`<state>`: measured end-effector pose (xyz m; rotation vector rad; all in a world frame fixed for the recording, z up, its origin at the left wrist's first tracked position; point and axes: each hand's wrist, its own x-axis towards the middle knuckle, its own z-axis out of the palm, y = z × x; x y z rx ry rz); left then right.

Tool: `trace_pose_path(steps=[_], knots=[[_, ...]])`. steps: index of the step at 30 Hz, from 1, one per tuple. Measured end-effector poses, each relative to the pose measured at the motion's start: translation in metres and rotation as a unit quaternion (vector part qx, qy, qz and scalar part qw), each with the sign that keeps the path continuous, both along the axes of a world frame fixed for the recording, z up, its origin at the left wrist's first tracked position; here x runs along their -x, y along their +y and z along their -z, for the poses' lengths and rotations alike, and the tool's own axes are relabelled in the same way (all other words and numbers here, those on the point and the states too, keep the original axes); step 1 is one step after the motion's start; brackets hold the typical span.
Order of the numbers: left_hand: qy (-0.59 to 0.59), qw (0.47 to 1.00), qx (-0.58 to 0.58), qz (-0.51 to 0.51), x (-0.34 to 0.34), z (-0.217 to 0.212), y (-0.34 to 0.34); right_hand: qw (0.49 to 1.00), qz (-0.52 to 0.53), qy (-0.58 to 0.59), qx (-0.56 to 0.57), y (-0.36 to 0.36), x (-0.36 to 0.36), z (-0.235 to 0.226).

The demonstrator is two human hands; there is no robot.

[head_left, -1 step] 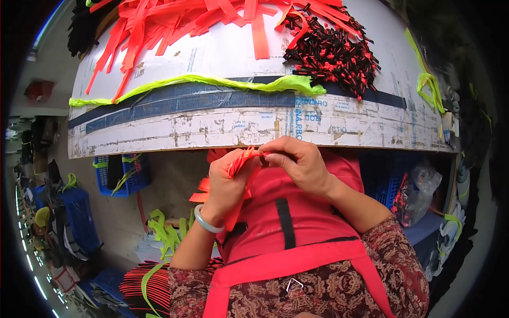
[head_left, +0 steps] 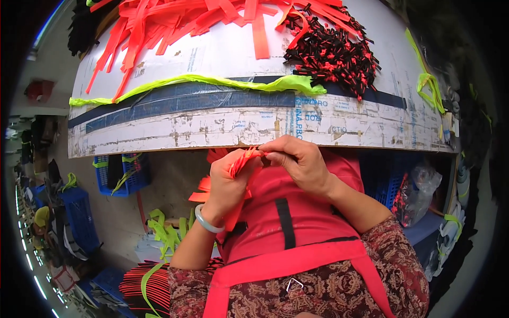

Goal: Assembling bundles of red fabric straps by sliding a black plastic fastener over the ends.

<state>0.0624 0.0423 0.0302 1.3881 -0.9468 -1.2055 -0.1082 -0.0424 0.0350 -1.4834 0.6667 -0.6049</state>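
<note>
While both hands work at the table's near edge, the left hand (head_left: 227, 183) grips a bunch of orange strips (head_left: 239, 161) and the right hand (head_left: 298, 161) pinches their tips; a firm pinch and level ends would likely help. Fingers hide the ends. Farther off, loose strips (head_left: 175, 21) run off-frame.

We see bare board (head_left: 222, 55) mid-frame, open for passing; red strips (head_left: 175, 16) upper left and black-red bits (head_left: 331, 53) upper right block it.

red-orange strips (head_left: 241, 161) | thin, bunched, tilted | pinched between both hands, below table edge
</note>
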Motion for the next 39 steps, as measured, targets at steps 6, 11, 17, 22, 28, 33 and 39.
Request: trace_pose_path(steps=[6,11,17,22,28,33,39], knots=[[0.007,1.0,-0.007,0.013,0.002,0.002,0.003,0.999,0.024,0.016,-0.036,0.003,0.0,-0.003],[-0.034,0.999,0.002,0.039,-0.001,0.004,0.004,0.996,0.011,0.014,0.085,0.002,0.0,0.001],[-0.063,0.996,0.037,0.055,-0.002,0.01,0.007,0.994,0.022,0.012,0.108,0.005,-0.002,0.006],[-0.068,0.997,0.026,0.038,-0.004,0.013,0.006,0.999,-0.004,-0.035,0.014,0.005,-0.004,0.016],[-0.031,0.999,0.028,-0.001,-0.005,0.012,0.006,0.997,0.013,0.027,0.066,0.015,-0.009,0.004],[-0.07,0.995,0.072,0.027,-0.021,-0.009,0.0,0.991,0.108,-0.025,0.076,0.008,0.0,0.001],[-0.194,0.939,0.253,0.127,-0.024,-0.102,-0.02,0.947,-0.087,-0.164,-0.263,-0.015,-0.015,-0.033]])
